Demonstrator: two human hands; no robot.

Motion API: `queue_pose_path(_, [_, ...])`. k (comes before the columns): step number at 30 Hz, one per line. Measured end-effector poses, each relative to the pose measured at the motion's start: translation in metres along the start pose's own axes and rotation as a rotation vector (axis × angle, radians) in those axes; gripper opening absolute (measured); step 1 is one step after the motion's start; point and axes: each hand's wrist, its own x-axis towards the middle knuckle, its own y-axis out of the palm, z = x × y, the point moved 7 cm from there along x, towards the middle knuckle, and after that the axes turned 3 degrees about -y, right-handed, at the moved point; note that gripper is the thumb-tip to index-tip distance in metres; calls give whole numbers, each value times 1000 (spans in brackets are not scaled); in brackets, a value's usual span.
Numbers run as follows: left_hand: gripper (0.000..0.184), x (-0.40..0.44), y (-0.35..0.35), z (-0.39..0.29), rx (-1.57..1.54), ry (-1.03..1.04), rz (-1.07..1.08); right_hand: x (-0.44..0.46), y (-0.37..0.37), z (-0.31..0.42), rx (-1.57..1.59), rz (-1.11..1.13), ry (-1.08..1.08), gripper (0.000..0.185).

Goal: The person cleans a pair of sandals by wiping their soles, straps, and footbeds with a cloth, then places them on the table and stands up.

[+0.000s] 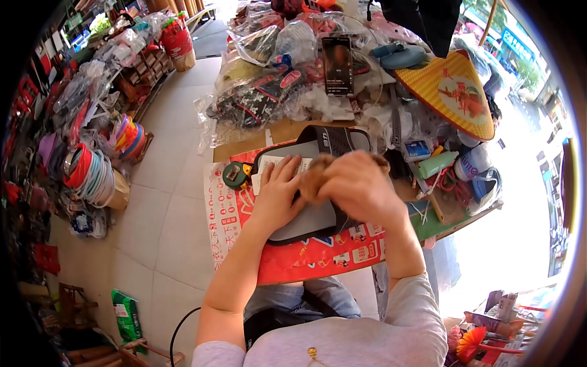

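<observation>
Work looks under way, not finished. Done so far as shown: a flat grey pad with black edging [312, 221] lies on a red-and-white printed sheet [293, 270] over the cluttered tabletop [435, 230], with a white printed paper card [264, 164] on its upper left part. Both hands are busy at the pad, so something seems left; how much, can't tell.

The pad is right under the fingers. Left hand [278, 188] lies flat, fingers extended and close together, over the card and pad; no grip seen. Right hand [359, 183] is blurred, fingers curled narrow on a brown, soft-looking bundle [317, 177] that shows on both sides of them, over the pad's middle and just beside the left fingers. Blur hides whether the bundle touches the pad.

A dark band with white lettering [333, 140] lies across the pad's upper right. Green-and-black tape measure [234, 175] sits just beside the pad's left edge.
</observation>
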Motion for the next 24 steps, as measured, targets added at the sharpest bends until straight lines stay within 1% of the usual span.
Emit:
queue_pose_path(2, [50, 1, -5, -7, 0, -3, -14, 1, -17, -22, -213, -179, 64, 17])
queue_pose_path(3, [48, 2, -8, -10, 3, 1, -31, 1, -16, -33, -281, -146, 87, 21])
queue_pose_path(4, [48, 1, -7, -10, 2, 4, -33, -2, -10, -37, -284, -146, 87, 21])
queue_pose_path(6, [51, 1, -4, -7, 7, -12, -2, -6, 16, -57, -123, -2, 234, 31])
queue_pose_path(7, [51, 2, -5, -7, 8, -11, -5, -8, 22, -58, -141, -17, 246, 46])
queue_pose_path(8, [51, 2, -6, -7, 2, -11, -7, -11, 23, -57, -142, -16, 243, 46])
queue_pose_path(10, [51, 0, -5, -8, -7, -16, -3, -21, 13, -61, -103, -158, 397, 54])
queue_pose_path(11, [51, 0, -5, -8, -5, -13, -5, -25, 12, -62, -101, -157, 399, 54])
queue_pose_path(13, [51, 0, -5, -8, 0, -10, -4, -26, 13, -57, -252, -63, 300, 59])
queue_pose_path(14, [51, -1, -5, -8, 13, 0, -16, -26, 12, -55, -250, -63, 300, 59])
queue_pose_path(16, [51, -2, -6, -8, 27, 8, -30, -22, 2, -48, -382, -107, 299, 61])
queue_pose_path(17, [51, -2, -6, -8, 23, 8, -29, -23, 4, -49, -382, -106, 297, 61])
queue_pose_path(19, [51, -1, -7, -9, 17, 5, -29, -33, 9, -64, -156, -125, 443, 63])
queue_pose_path(24, [53, -2, -7, -9, 11, -3, -8, -37, 13, -68, -127, -101, 439, 64])
